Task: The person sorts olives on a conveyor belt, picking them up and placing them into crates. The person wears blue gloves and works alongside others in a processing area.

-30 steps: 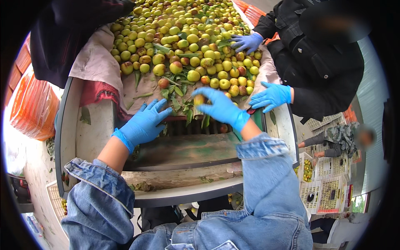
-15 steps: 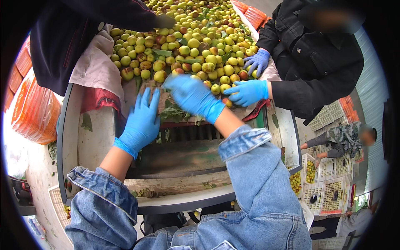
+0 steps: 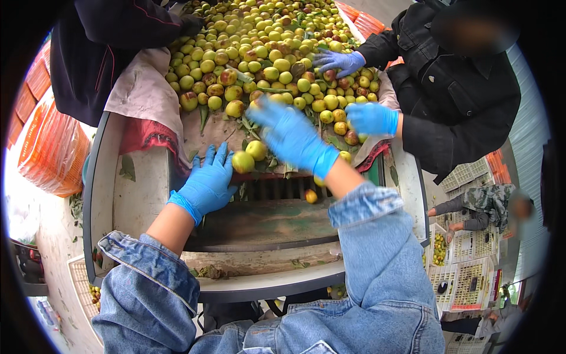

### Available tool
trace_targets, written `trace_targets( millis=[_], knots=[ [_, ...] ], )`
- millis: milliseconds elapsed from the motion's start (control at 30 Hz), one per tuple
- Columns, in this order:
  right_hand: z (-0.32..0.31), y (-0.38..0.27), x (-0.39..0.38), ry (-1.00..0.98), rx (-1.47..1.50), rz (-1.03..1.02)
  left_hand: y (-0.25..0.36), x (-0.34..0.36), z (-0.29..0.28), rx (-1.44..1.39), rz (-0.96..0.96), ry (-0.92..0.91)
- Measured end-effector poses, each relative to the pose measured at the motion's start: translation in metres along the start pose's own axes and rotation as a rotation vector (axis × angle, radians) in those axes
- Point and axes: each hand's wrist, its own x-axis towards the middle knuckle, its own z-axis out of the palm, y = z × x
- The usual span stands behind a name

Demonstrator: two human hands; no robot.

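Observation:
My left hand (image 3: 206, 184), in a blue glove, rests palm down at the near edge of the cloth (image 3: 206, 134), fingers spread. Beside its fingertips lie two yellow-green jujubes (image 3: 242, 161). My right hand (image 3: 295, 135), gloved alike, reaches over the near edge of the jujube heap (image 3: 253, 47); its fingers are blurred but look stretched out, with nothing seen held. Below it, a reddish-yellow jujube (image 3: 311, 196) is over the dark slats (image 3: 271, 189). What lies under my right palm is hidden.
At right, a co-worker in black has one gloved hand (image 3: 340, 61) on the heap and the other (image 3: 371, 118) at its edge. Another person's dark sleeve (image 3: 130, 23) is at far left. The pale metal chute rim (image 3: 271, 284) curves around the near side. Crates (image 3: 466, 283) stand right.
My left hand has moved down slightly; my right has shifted right and a little down. Several jujubes have come down toward the slats. The right co-worker's farther hand has moved onto the heap.

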Motion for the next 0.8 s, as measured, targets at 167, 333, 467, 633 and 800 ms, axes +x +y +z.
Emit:
trace_targets(
  millis=[167,333,467,633,800],
  knots=[
    [-0.003,0.135,0.015,0.178,-0.025,0.824,0.009,0.009,-0.002,-0.042,0.025,0.046],
    [0.028,0.094,0.03,-0.061,-0.227,0.719,0.006,0.001,-0.001,-0.025,0.038,0.061],
    [0.025,0.043,0.012,-0.018,-0.301,0.301,0.007,0.001,-0.002,-0.051,0.05,0.089],
    [0.037,0.003,-0.016,-0.129,-0.281,0.131,0.0,0.003,0.003,-0.053,0.067,0.135],
    [-0.007,-0.013,-0.056,-0.266,-0.187,0.058,-0.001,0.008,-0.006,-0.092,0.031,0.202]
  ],
)
